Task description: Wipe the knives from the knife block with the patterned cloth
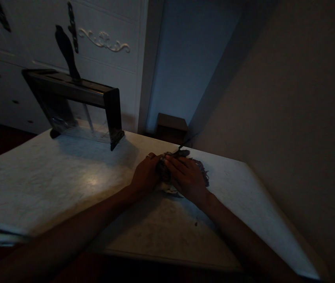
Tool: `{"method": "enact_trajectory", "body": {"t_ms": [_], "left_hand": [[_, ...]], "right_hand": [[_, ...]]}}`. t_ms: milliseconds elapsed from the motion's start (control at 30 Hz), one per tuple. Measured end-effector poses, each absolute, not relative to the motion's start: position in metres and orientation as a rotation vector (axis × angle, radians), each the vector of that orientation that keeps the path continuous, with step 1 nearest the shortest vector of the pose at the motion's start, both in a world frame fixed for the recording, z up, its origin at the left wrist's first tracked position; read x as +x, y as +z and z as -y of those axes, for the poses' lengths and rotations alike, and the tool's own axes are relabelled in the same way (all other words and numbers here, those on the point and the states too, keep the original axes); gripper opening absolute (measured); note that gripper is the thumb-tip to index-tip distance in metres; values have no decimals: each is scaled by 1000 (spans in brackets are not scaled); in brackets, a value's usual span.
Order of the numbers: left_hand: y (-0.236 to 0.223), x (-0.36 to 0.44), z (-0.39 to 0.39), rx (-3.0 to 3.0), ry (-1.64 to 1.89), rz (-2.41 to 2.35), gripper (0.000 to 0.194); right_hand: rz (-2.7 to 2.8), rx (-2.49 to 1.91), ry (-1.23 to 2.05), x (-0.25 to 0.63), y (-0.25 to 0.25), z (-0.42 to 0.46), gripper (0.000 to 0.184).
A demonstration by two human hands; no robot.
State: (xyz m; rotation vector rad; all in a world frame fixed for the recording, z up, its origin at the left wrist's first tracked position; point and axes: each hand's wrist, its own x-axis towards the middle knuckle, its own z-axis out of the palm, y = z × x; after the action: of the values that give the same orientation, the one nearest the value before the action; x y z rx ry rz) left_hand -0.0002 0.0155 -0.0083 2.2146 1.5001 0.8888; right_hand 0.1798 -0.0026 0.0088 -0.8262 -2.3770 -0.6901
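Observation:
On a pale tabletop (102,161), my left hand (145,173) and my right hand (189,181) meet around a small dark mottled bundle (163,171). The left fingers curl against its left side, and a ring shows on that hand. From the right, my other hand presses on it with the fingers drawn together. Dark shaggy, stringy material (203,169) sticks out beyond the right hand. A thin dark strand points up and away behind the hands. Pale and grey scraps (171,191) lie just under them. Dim light hides what the bundle is.
At the left back of the table stands a see-through knife block (79,94) with a black-handled knife (66,51) in it. Behind are white cabinets (105,67); a brown box (171,125) sits past the back edge. A wall (297,106) rises at right.

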Motion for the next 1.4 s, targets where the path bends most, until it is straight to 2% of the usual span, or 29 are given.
{"method": "enact_trajectory", "body": {"t_ms": [167,400,833,1067,1400], "left_hand": [[-8,2,-13,2149,842,-1523,34],[-1,2,-11,2154,688,-1571,41],[-1,-1,-16,2160,688,-1529,36],[-1,-6,-20,2171,669,-1543,34],[2,-14,-20,2321,655,-1401,30]], "right_hand": [[2297,-881,-850,175,6,4,35],[2220,-921,-898,182,4,-3,36],[2072,-947,-649,201,6,-13,57],[1989,-940,-559,209,8,-12,61],[2206,-854,-522,211,10,-14,61]]}}
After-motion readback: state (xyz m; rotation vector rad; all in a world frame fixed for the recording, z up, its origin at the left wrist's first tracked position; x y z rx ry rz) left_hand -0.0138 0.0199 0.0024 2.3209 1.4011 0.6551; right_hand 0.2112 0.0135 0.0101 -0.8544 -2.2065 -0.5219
